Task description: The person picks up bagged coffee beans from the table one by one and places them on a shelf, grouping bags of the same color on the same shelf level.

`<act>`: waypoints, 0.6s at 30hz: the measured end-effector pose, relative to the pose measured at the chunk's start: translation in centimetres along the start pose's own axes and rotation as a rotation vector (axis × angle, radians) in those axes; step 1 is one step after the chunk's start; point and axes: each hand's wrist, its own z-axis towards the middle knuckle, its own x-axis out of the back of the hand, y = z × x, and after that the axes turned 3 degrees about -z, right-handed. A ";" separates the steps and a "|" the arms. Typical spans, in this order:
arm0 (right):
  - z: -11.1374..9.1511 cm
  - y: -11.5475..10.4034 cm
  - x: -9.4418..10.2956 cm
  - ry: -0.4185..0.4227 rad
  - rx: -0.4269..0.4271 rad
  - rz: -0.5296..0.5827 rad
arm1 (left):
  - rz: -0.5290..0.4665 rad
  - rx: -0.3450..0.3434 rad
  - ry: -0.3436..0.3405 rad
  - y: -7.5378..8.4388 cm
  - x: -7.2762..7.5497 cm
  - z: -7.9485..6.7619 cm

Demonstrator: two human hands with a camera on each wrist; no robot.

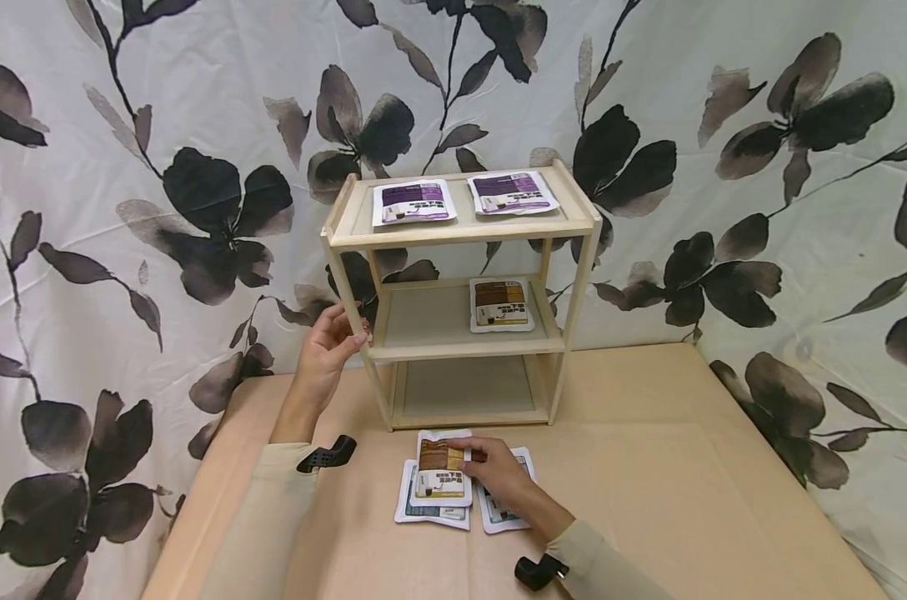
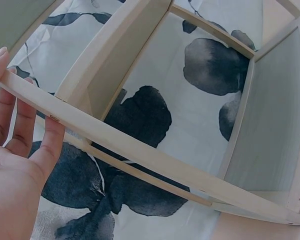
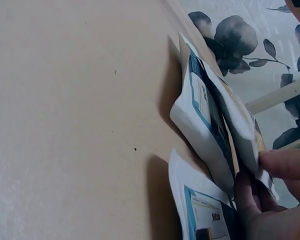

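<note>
My left hand (image 1: pixel 322 354) holds the left front post of a small wooden rack (image 1: pixel 464 238) at about middle-shelf height. In the left wrist view its thumb lies on one side of the post (image 2: pixel 120 134) and its fingers on the other. Below the rack, my right hand (image 1: pixel 502 477) pinches a brown-labelled packet (image 1: pixel 431 493) by its right edge, thumb on top and fingers beneath. This packet overlaps a blue-labelled packet (image 1: pixel 437 517) and covers much of it. A second blue-labelled packet (image 1: pixel 498 522) lies partly under my right hand.
Two purple-labelled packets (image 1: pixel 414 202) lie on the rack's top shelf. Another brown-labelled packet (image 1: pixel 502 305) is at the right of the middle shelf. The rack stands towards the back of the tan table (image 1: pixel 648 467), before a flower-patterned cloth (image 1: pixel 498 117).
</note>
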 end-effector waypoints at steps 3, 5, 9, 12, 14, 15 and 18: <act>0.0 -0.1 -0.1 0.008 -0.022 0.000 | -0.004 0.003 0.002 0.1 0.0 -0.1; 0.0 -0.1 -0.2 0.015 -0.027 0.018 | -0.010 0.004 0.002 0.1 -0.1 -0.1; 0.1 0.0 -0.5 0.034 -0.035 0.076 | -0.012 0.004 -0.007 0.1 -0.2 -0.1; 0.1 0.1 -0.7 0.043 -0.042 0.089 | -0.012 -0.001 -0.015 0.1 -0.1 -0.1; 0.1 0.1 -0.7 0.039 -0.045 0.100 | -0.017 -0.006 -0.019 0.0 -0.1 -0.1; 0.1 0.1 -0.7 0.035 -0.044 0.103 | -0.019 -0.007 -0.020 0.0 0.0 -0.1; 0.1 0.1 -0.7 0.014 -0.036 0.108 | -0.022 -0.010 -0.017 -0.1 0.1 0.0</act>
